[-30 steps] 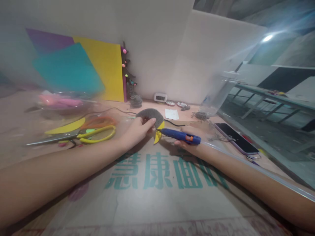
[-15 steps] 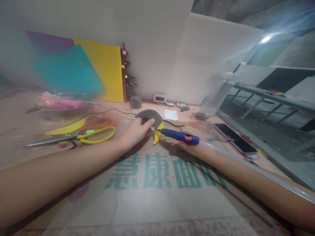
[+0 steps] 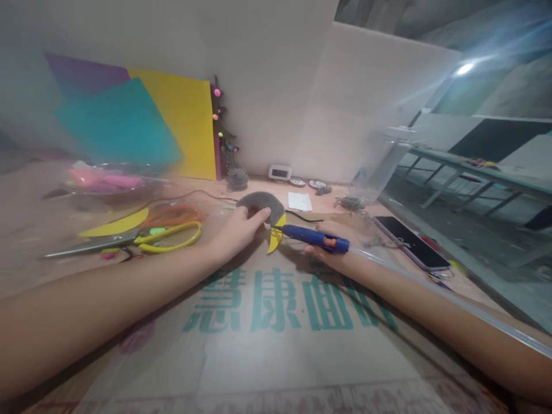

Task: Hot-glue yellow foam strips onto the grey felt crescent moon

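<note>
L hand [image 3: 241, 229] fingers clamped on grey/yellow crescent [image 3: 271, 201], just L of blue glue gun [image 3: 307, 234]; R hand [image 3: 342, 230] fingers wrapped round gun. Crescent approx. mostly grey-covered; yellow tip [image 3: 274, 241] prob. undone.

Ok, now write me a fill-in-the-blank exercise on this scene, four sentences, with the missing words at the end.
1. The right hand holds a glue gun whose body is coloured ____.
2. The left hand holds a crescent piece that is partly grey and partly ____.
3. The smartphone lies on the table, on the person's ____ side.
4. The yellow-handled scissors lie on the person's ____ side.

Missing words: blue; yellow; right; left.
</note>
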{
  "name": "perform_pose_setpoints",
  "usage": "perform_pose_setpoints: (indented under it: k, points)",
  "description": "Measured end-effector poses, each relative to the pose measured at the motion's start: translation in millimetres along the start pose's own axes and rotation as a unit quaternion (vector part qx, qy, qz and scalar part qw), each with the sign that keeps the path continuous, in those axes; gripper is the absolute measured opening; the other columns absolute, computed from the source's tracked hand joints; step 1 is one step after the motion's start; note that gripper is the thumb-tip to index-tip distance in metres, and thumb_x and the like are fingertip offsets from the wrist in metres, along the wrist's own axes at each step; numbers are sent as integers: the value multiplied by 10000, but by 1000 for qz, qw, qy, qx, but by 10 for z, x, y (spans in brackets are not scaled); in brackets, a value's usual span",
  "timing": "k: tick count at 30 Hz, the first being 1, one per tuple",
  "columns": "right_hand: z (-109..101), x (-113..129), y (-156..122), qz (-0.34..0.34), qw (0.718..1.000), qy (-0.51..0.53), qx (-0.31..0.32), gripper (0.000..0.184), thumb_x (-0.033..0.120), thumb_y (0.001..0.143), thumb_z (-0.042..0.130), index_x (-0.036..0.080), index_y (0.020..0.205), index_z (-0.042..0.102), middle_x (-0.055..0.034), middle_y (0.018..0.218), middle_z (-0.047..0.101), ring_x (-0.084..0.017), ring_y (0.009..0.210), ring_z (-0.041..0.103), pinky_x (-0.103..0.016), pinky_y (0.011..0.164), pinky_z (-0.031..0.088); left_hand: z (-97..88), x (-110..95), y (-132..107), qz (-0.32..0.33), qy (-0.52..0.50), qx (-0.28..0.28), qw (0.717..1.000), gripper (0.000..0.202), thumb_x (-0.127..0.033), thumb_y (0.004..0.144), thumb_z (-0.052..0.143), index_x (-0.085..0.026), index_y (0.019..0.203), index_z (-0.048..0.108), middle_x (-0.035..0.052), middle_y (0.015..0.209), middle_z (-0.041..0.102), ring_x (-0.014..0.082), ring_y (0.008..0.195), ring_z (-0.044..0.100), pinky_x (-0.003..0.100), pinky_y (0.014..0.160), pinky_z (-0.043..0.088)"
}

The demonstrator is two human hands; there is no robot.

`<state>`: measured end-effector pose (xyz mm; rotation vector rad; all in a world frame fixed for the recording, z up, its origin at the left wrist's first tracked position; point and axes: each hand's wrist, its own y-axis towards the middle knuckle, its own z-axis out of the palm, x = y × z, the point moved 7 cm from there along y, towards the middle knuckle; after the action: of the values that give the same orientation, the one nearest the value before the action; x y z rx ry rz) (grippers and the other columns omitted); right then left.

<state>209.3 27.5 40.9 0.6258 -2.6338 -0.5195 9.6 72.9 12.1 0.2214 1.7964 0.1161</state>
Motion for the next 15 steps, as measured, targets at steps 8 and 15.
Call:
perform_pose_setpoints:
  k: [8,15]
  points:
    - [-28,-6,3,2,1000,-5,-17,380,541,757,659,222,613,510,-32,601,543,-189,573,518,-313,527,392,20,48,-1,6,-45,0,999,327,-516,813,568,-200,738,604,-3,666,603,151,634,559,249,573,406]
    - [-20,-24,9,11,1000,-10,-6,393,557,774,633,215,616,520,-18,587,541,-152,534,480,-281,509,343,18,18,-20,2,-58,2,998,298,-491,800,594,-205,715,598,16,687,623,163,672,581,252,603,442]
